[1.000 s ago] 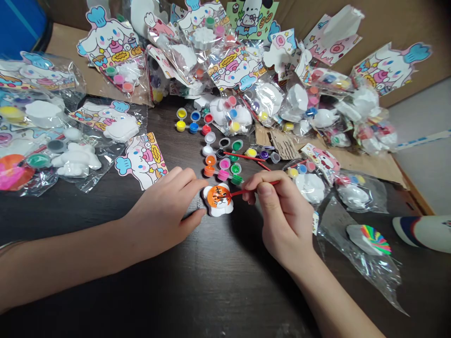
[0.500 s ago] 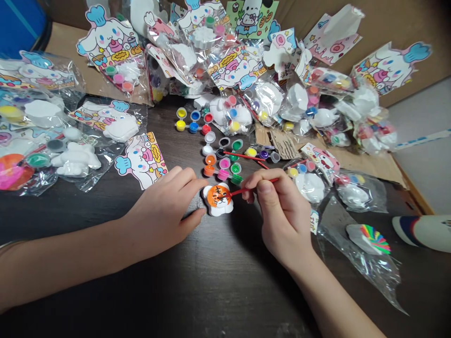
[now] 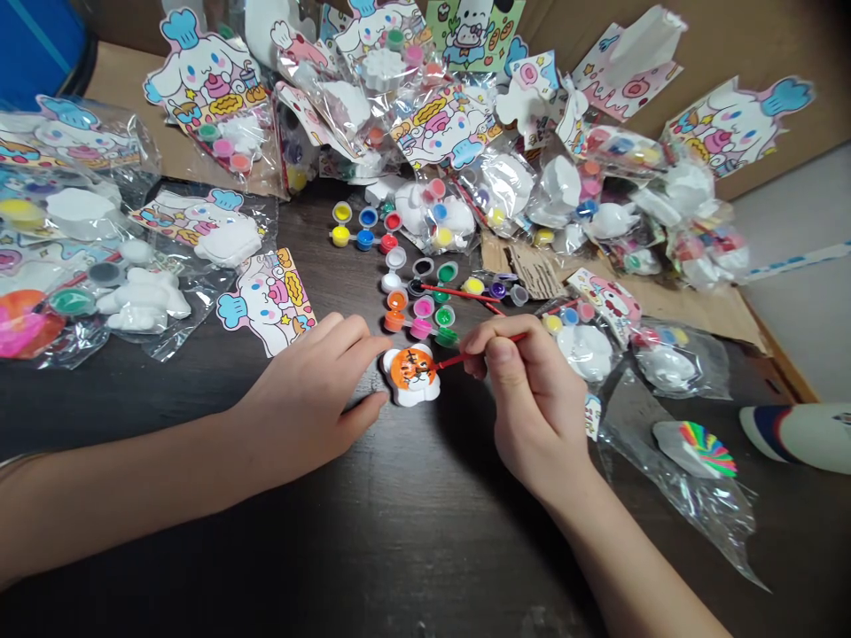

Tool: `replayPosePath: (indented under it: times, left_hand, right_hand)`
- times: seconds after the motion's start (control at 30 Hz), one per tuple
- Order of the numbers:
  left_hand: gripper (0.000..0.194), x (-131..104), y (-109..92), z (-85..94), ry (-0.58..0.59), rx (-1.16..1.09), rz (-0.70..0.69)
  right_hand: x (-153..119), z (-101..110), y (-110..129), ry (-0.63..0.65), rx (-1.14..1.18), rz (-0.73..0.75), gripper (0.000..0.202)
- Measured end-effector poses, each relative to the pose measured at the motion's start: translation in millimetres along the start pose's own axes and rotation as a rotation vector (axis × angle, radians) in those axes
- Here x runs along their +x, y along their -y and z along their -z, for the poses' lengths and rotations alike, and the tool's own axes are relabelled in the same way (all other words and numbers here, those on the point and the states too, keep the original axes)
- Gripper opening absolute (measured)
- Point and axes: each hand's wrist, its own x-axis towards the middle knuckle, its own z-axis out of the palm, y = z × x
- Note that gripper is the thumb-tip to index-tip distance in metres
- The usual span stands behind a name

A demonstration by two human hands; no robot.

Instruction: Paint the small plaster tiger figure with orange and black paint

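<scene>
A small white plaster tiger figurine (image 3: 404, 363) with an orange face and black markings lies on the dark table (image 3: 399, 540). My left hand (image 3: 316, 390) steadies it from the left, thumb and index finger at its edge. Between the closed fingers of my right hand (image 3: 535, 390) is a thin red paintbrush (image 3: 453, 360), its tip on the right side of the orange face. Just beyond the figurine stand opened paint pots, among them orange (image 3: 394, 310), pink (image 3: 422, 317) and green (image 3: 445, 325). Another red brush (image 3: 458, 294) rests by the black pot (image 3: 418, 276).
Clear bags of white figurines and paints (image 3: 458, 199) are piled along the back against cardboard (image 3: 731, 53). More bags (image 3: 143, 297) lie at left, near a printed card (image 3: 269, 306). At right are an opened bag (image 3: 705, 523), a rainbow-striped piece (image 3: 705, 450) and a white cylindrical object (image 3: 808, 437).
The paintbrush tip has shifted very slightly on the tiger's face, toward its right side. Both hands stay in nearly the same place.
</scene>
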Motion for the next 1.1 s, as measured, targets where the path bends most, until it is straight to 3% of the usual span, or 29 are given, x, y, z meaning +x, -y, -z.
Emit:
replayPosePath:
  times: [0.13,0.33,0.73,1.0,1.1]
  left_hand:
    - [0.032,0.1,0.2,-0.2,0.005,0.005,0.006]
    - [0.032,0.0,0.2,0.5,0.015,-0.001,0.01]
    - [0.028,-0.2,0.1,0.2,0.011,0.041,0.008]
    - [0.028,-0.3,0.7,-0.2,0.007,0.041,0.001]
    - [0.028,-0.3,0.3,-0.1,0.008,0.034,0.004]
  right_hand:
    - [-0.1,0.8,0.0,0.003,0.007,0.015,0.022]
    - [-0.6,0.5,1.2,-0.101,0.099,0.049,0.019]
    - [-0.7,1.7,-1.3,0.009,-0.014,0.097,0.022]
    - [-1.9,0.4,-0.5,-0.122,0.043,0.114,0.019]
    - [-1.3,0.0,0.4,-0.074,0.032,0.151,0.019]
